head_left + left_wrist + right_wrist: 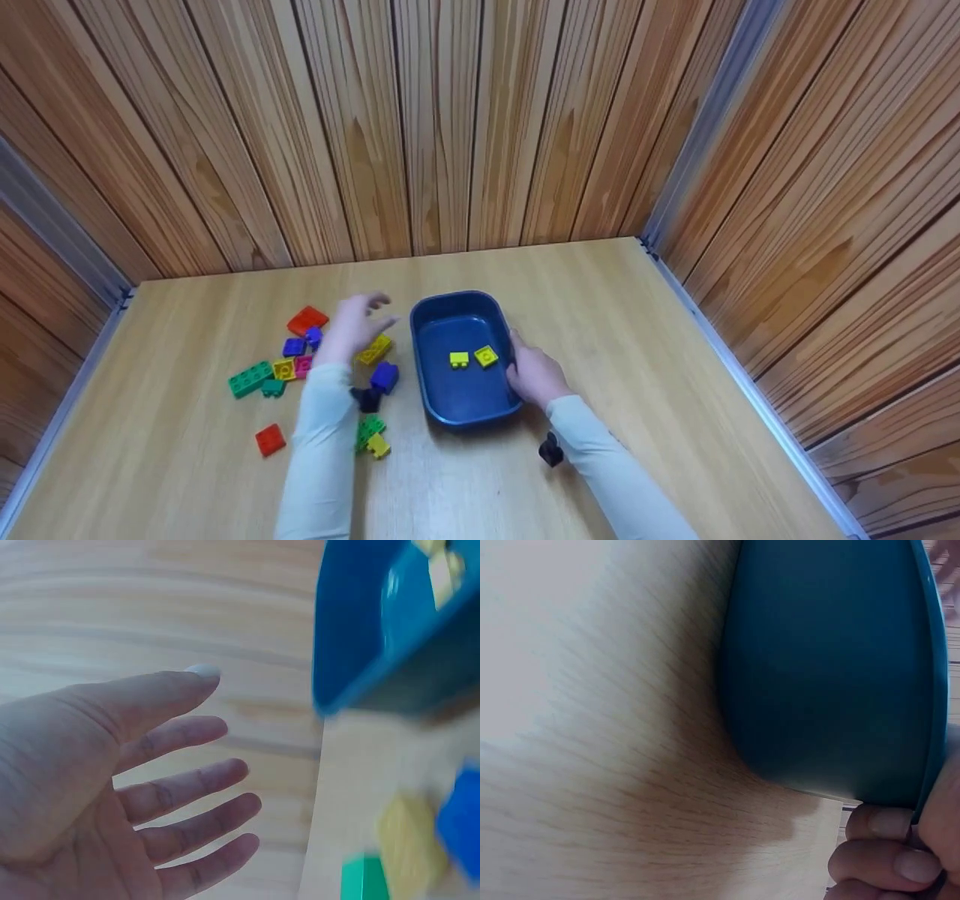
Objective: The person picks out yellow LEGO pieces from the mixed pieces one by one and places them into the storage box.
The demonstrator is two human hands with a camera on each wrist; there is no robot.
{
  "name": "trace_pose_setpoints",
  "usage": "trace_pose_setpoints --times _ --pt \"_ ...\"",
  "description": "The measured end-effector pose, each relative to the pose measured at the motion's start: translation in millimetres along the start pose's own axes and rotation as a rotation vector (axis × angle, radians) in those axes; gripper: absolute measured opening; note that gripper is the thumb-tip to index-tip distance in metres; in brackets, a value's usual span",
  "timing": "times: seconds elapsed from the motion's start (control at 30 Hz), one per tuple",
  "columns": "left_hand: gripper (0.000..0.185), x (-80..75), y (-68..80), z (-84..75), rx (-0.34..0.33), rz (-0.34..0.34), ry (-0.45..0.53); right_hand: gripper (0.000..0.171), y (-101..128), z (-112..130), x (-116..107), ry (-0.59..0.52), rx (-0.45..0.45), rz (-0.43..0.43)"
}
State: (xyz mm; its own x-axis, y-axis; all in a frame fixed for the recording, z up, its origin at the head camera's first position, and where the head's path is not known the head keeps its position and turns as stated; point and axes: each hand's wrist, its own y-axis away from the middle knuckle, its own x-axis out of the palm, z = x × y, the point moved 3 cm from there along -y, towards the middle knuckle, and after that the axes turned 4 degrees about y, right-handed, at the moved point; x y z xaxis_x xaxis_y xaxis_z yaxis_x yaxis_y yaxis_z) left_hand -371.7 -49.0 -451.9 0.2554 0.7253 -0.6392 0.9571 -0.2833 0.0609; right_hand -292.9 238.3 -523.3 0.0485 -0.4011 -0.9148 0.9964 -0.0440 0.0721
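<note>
A firm pinch by my right hand (538, 375) on the right rim of the blue tray (463, 396) should steady it; my left hand (351, 328), fingers spread and empty, hovers left.

This looks like a purpose-built booth, perhaps in a lab or studio; which one cannot be told. Plank-patterned wall panels (442, 127) close off the back and both sides of a pale wood-grain tabletop (600, 315). Grey metal corner posts (705, 120) join the walls, and metal rails (750, 390) edge the tabletop's sides. Wrist-worn black devices (551, 450) also suit a lab.
</note>
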Motion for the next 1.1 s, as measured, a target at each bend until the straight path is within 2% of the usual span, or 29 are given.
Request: trace_pose_setpoints --times 0.1,0.3,0.5,0.67,0.87,1.1 --pt "0.04 -19.4 12.9 21.7 -0.025 -0.031 0.007 0.064 -1 1 -1 -0.011 0.009 0.006" --pt "0.043 -45.5 35.1 61.7 -0.039 -0.092 0.031 0.064 -2 -2 -1 -0.028 0.018 0.018" --pt "0.047 -61.3 58.8 92.3 -0.141 -0.115 0.049 0.064 -2 0 -1 0.003 -0.017 -0.002" --pt "0.046 -68.7 71.3 108.8 -0.178 -0.134 0.057 0.063 -1 1 -2 0.049 -0.049 -0.038" --pt "0.049 -73.4 78.6 123.0 -0.245 -0.109 0.071 0.065 -1 1 -2 0.024 -0.013 0.005" --pt "0.05 -80.3 91.2 134.0 -0.277 -0.1 0.133 0.066 -2 2 -2 0.005 -0.012 0.02"
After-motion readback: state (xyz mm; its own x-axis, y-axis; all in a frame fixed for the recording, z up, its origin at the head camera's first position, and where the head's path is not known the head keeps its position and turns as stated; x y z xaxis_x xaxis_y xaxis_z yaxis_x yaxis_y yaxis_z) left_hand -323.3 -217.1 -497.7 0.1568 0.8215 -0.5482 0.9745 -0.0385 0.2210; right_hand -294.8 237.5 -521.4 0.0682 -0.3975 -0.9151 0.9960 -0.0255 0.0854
